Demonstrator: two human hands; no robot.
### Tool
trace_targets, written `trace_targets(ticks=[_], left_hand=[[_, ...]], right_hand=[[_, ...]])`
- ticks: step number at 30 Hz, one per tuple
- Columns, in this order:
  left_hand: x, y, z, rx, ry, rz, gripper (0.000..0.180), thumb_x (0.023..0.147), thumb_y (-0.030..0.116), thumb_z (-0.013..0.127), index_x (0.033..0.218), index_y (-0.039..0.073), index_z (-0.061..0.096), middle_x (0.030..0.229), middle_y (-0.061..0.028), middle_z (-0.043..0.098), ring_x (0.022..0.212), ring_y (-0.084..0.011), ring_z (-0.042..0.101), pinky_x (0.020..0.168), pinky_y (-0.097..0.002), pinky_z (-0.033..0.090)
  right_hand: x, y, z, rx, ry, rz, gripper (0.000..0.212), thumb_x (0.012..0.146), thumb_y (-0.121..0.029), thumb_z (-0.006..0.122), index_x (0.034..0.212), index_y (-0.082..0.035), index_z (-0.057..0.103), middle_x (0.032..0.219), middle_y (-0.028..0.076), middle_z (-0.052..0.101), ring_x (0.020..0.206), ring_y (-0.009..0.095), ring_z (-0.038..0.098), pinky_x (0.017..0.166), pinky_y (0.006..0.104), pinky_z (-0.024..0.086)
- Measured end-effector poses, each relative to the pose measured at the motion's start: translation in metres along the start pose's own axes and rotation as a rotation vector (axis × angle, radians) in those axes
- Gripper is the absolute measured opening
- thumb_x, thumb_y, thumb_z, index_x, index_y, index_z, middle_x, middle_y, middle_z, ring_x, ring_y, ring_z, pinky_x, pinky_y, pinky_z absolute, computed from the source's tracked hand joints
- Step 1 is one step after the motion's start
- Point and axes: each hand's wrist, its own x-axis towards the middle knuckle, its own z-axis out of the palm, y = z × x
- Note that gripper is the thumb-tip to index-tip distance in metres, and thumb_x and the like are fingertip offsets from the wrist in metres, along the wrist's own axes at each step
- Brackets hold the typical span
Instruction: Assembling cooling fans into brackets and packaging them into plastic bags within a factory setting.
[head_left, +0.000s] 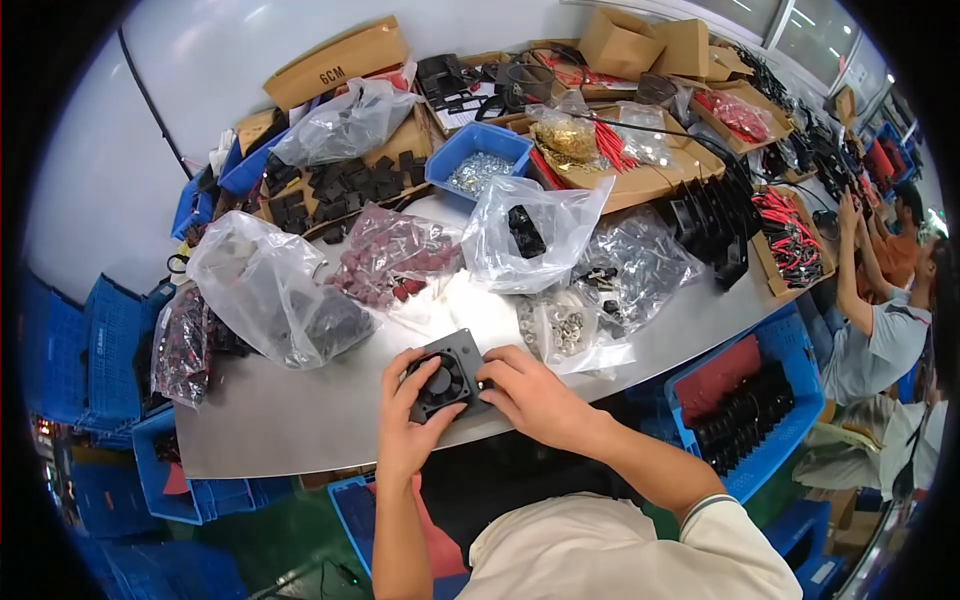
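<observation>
A small black cooling fan [443, 381] lies against a dark flat panel [464, 350] near the front edge of the metal table. My left hand [408, 425] is closed round the fan, thumb at its near side and fingers along its far left side. At the panel's right side, my right hand [535, 398] has thumb and forefinger pinched together on a tiny dark piece, too small to name. Just beyond the hands are a clear bag of metal nuts or rings [568, 328] and a white cloth or sheet [455, 305].
Clear plastic bags [265, 285] of parts crowd the table [270, 430]. Behind them stand a blue bin of small metal hardware [480, 165] and cardboard trays of black blocks [350, 188]. Black finned parts [715, 220] stand at right. A blue crate [745, 410] sits below; co-workers [870, 330] are at far right.
</observation>
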Motion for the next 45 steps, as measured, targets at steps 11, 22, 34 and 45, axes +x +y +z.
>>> trace_targets(ticks=[11,22,34,45], left_hand=[[-0.002,0.002,-0.002,0.052,0.046,0.061,0.058,0.06,0.006,0.081,0.115,0.006,0.064,0.124,-0.011,0.051,0.113,-0.0287,0.051,0.093,-0.0361,0.044],[-0.005,0.004,-0.008,0.084,0.018,0.072,0.057,0.066,0.011,0.08,0.119,0.011,0.061,0.125,-0.0115,0.051,0.112,-0.031,0.05,0.092,-0.0384,0.044],[-0.002,-0.01,-0.011,0.04,0.008,0.112,0.055,0.066,0.013,0.079,0.118,0.014,0.061,0.122,-0.0106,0.053,0.11,-0.0335,0.051,0.093,-0.041,0.043],[0.001,-0.005,-0.004,-0.016,-0.006,0.086,0.05,0.066,0.002,0.079,0.113,0.005,0.063,0.122,-0.0109,0.051,0.105,-0.0284,0.054,0.086,-0.0345,0.047]], right_hand=[[0.103,-0.079,-0.124,-0.117,0.138,-0.232,0.023,0.084,0.0,0.062,0.107,-0.002,0.062,0.092,0.006,0.066,0.082,0.013,0.061,0.069,0.0261,0.047],[0.179,-0.133,-0.057,-0.112,-0.069,-0.571,0.018,0.085,0.0,0.06,0.102,0.0,0.061,0.092,0.011,0.063,0.076,0.019,0.061,0.066,0.0284,0.049],[0.289,-0.137,0.103,-0.886,-0.774,-0.346,0.03,0.072,-0.017,0.067,0.099,-0.007,0.07,0.101,0.017,0.067,0.092,0.033,0.065,0.075,0.0428,0.051],[0.27,-0.093,0.118,-0.776,-0.747,-0.421,0.033,0.069,-0.027,0.068,0.094,-0.005,0.071,0.1,0.015,0.068,0.091,0.033,0.065,0.077,0.0423,0.051]])
